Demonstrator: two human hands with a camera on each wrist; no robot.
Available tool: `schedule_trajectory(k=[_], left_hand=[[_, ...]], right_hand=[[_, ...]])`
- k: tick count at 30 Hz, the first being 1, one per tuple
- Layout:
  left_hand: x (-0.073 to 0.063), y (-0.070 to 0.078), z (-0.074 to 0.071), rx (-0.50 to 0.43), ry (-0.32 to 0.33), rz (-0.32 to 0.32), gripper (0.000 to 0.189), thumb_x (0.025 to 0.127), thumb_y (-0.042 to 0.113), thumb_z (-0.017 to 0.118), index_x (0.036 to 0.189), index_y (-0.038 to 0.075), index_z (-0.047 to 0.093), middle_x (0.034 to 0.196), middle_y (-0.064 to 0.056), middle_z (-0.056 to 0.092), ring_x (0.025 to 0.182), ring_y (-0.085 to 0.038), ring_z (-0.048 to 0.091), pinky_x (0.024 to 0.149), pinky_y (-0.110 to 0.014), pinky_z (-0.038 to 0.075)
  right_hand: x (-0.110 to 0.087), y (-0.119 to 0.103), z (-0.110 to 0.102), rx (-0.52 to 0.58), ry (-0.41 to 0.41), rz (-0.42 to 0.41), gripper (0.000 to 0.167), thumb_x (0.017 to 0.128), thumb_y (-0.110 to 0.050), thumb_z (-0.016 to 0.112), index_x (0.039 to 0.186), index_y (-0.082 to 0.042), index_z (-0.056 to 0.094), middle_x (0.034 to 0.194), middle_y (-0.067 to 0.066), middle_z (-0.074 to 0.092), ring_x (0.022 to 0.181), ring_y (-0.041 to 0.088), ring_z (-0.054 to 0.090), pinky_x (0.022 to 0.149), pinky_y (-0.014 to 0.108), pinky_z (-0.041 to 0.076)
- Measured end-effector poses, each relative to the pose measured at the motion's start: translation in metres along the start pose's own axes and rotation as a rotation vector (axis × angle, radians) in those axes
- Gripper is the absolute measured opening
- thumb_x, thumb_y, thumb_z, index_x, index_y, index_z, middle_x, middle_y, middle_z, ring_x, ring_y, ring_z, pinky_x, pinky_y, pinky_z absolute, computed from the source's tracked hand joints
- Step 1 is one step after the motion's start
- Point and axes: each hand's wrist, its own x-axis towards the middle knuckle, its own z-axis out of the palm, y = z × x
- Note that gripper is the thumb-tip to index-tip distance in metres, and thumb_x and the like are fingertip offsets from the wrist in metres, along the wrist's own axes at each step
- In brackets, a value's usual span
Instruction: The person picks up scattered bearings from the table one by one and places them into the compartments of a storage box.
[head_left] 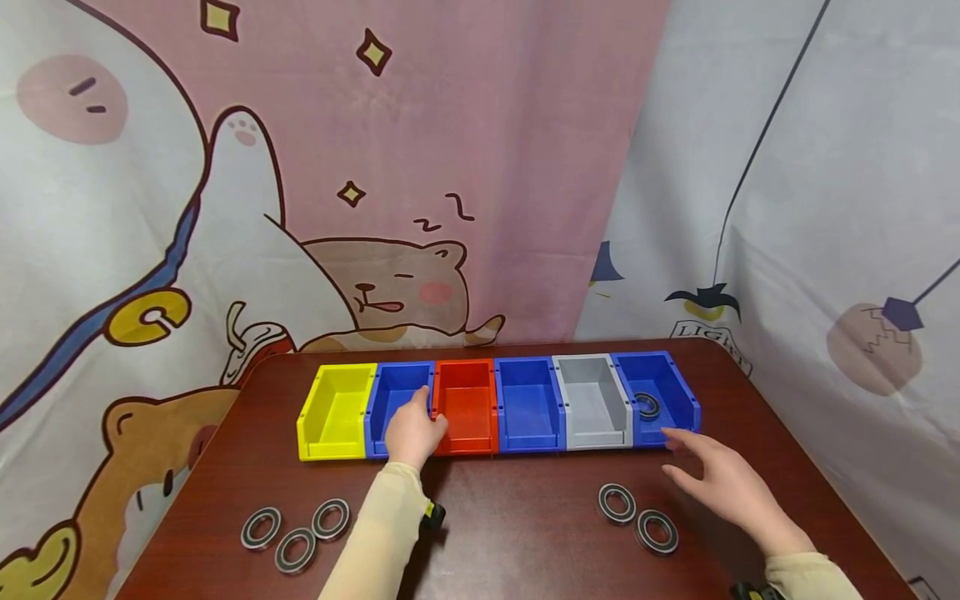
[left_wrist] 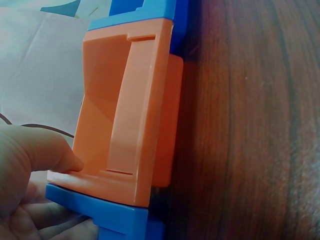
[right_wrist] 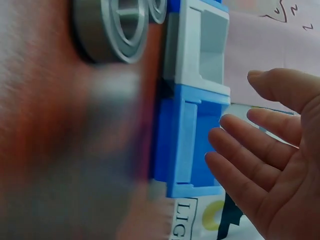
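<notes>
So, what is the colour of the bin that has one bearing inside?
The bin is blue; it shows best in the head view.

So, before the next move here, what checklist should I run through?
1. Right hand empty: ok, fingers spread.
2. Left hand clear of the red plastic bin: not ok, the thumb is at its side wall.
3. Left hand empty: cannot tell, fingers partly hidden.
4. Silver-and-black metal ring bearings available on the brown wood-grain table: ok, three left, two right.
5. Rightmost blue plastic bin unoccupied: not ok, one bearing inside.
</notes>
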Motion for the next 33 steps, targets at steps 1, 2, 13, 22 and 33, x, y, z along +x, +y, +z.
schedule_trajectory(k=[1, 2, 13, 22, 33], left_hand=[[0.0, 0.0, 0.0, 0.001, 0.003, 0.001, 0.061, 0.086, 0.021, 0.069, 0.142, 0.003, 0.052, 0.127, -0.021, 0.064, 0.1, -0.038, 0.065, 0.081, -0.054, 0.054], [-0.001, 0.0, 0.0, 0.003, 0.004, 0.001, 0.061, 0.086, 0.021, 0.069, 0.142, 0.003, 0.052, 0.126, -0.021, 0.064, 0.1, -0.038, 0.066, 0.081, -0.054, 0.054], [-0.001, 0.001, -0.001, -0.001, -0.005, -0.01, 0.061, 0.086, 0.02, 0.069, 0.142, 0.004, 0.052, 0.127, -0.021, 0.064, 0.099, -0.038, 0.065, 0.081, -0.054, 0.054], [0.0, 0.0, 0.0, 0.009, 0.003, -0.002, 0.061, 0.086, 0.02, 0.069, 0.142, 0.004, 0.053, 0.125, -0.021, 0.064, 0.097, -0.038, 0.066, 0.078, -0.054, 0.054], [-0.001, 0.001, 0.0, 0.014, 0.01, -0.002, 0.061, 0.085, 0.02, 0.068, 0.141, 0.004, 0.053, 0.121, -0.022, 0.066, 0.092, -0.038, 0.066, 0.075, -0.053, 0.055]], right_hand=[[-0.002, -0.001, 0.002, -0.001, 0.0, -0.005, 0.053, 0.08, -0.018, 0.081, 0.127, -0.001, 0.063, 0.107, 0.012, 0.07, 0.099, 0.034, 0.066, 0.083, 0.055, 0.052], [-0.004, -0.001, 0.004, -0.002, 0.001, -0.008, 0.054, 0.08, -0.019, 0.082, 0.126, -0.001, 0.063, 0.106, 0.01, 0.07, 0.098, 0.033, 0.066, 0.082, 0.054, 0.053], [-0.021, -0.013, 0.019, -0.014, -0.104, 0.003, 0.065, 0.077, -0.034, 0.084, 0.13, -0.005, 0.062, 0.12, 0.012, 0.066, 0.104, 0.029, 0.065, 0.084, 0.052, 0.054], [-0.032, -0.02, 0.029, -0.032, -0.207, -0.003, 0.07, 0.075, -0.043, 0.083, 0.131, -0.007, 0.062, 0.119, 0.007, 0.064, 0.11, 0.027, 0.062, 0.09, 0.051, 0.052], [-0.04, -0.031, 0.039, -0.095, -0.316, 0.058, 0.068, 0.068, -0.045, 0.087, 0.124, -0.011, 0.066, 0.115, 0.0, 0.063, 0.105, 0.02, 0.059, 0.086, 0.046, 0.054]])
